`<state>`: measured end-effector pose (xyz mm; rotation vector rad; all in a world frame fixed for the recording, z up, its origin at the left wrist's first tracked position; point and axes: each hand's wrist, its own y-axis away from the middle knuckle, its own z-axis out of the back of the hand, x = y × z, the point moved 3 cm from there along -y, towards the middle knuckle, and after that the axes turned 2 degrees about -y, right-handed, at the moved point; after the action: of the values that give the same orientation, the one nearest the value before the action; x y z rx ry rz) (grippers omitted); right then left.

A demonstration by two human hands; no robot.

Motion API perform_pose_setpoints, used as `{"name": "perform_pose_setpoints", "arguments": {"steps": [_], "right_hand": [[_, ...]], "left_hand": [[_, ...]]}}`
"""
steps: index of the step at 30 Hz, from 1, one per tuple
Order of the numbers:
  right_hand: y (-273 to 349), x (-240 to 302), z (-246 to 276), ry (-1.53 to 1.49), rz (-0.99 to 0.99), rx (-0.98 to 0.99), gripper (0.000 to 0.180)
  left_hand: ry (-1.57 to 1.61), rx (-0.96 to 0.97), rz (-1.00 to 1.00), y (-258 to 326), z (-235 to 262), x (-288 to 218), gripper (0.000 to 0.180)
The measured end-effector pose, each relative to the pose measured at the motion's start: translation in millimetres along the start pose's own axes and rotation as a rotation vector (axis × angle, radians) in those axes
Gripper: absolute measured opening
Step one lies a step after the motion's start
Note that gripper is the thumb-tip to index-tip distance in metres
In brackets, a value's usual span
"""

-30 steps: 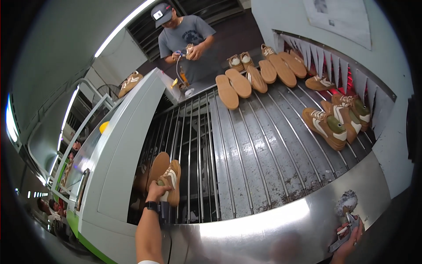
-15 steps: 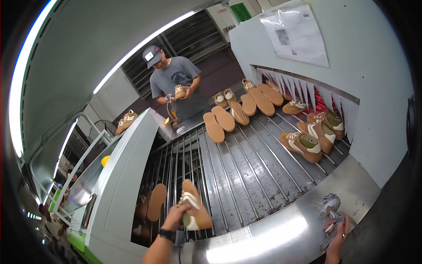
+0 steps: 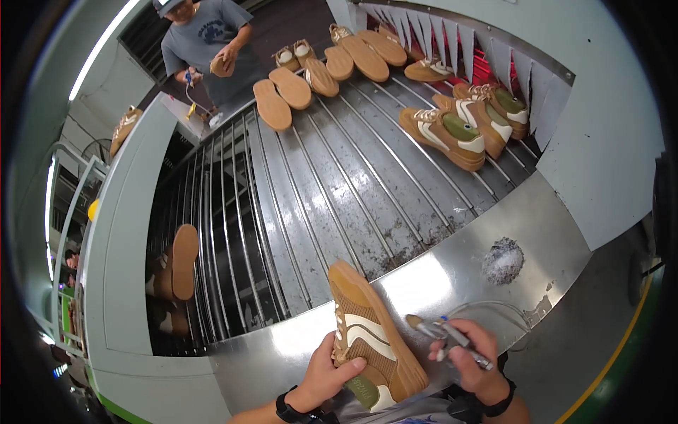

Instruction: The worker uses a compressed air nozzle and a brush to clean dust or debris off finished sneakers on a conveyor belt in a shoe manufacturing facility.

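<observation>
- The shoe (image 3: 371,339) is sitting in the person's left hand (image 3: 326,374), tilted on its side over the near steel ledge (image 3: 452,275), toe pointing away toward the belt; the fingers are curling round its side and gripping it.
- The right hand (image 3: 470,364) is closing around a brush (image 3: 441,332) with a grey handle, its tip hovering just beside the shoe's sole edge; whether it is touching the shoe I cannot tell.
- Judging by this, the work on this shoe is under way rather than finished: it is off the belt and in hand, with the brush right at it, and it has yet to be put down anywhere.
- Just beyond the hands, a grey smear (image 3: 503,260) is marking the ledge, well clear of the shoe.
- The rod conveyor (image 3: 325,184) is lying bare through its middle stretch.
- On the left, a sole-up shoe (image 3: 182,258) is riding at the dark tunnel mouth, with more shoes dimly showing in there beside it.
- On the far right, three finished-looking shoes (image 3: 459,127) are lying upright near the slatted curtain (image 3: 487,56).
- At the far end, a row of soles (image 3: 311,78) is waiting sole-up, so plenty of pieces seem to be coming along the line.
- Past them, a co-worker (image 3: 205,42) is standing and handling another shoe with both hands.
</observation>
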<state>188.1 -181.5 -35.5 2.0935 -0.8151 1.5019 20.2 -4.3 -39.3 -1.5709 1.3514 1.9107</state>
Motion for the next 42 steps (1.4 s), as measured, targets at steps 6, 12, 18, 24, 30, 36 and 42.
{"name": "perform_pose_setpoints", "arguments": {"steps": [6,12,18,24,30,36,42], "right_hand": [[-12,8,-28,0.188,0.076,0.151,0.045],[-16,12,-40,0.342,0.179,0.096,0.044],[-21,18,-50,0.605,0.366,0.145,0.036],[-22,21,-53,0.625,0.352,0.136,0.034],[-21,26,-57,0.676,0.361,0.158,0.033],[-14,35,-51,0.603,0.164,0.182,0.039],[-4,52,-53,0.595,0.147,0.186,0.03]], "left_hand": [[-0.072,0.055,-0.019,-2,2,5,0.071],[-0.069,0.05,-0.031,-4,1,-1,0.074],[-0.15,0.07,-0.033,-6,5,-1,0.074],[-0.205,0.082,-0.05,-7,4,-5,0.072],[-0.173,0.083,-0.046,-6,3,-4,0.069],[-0.135,0.087,-0.052,-4,1,-4,0.069],[-0.148,0.064,-0.047,-3,8,-6,0.072]]}}
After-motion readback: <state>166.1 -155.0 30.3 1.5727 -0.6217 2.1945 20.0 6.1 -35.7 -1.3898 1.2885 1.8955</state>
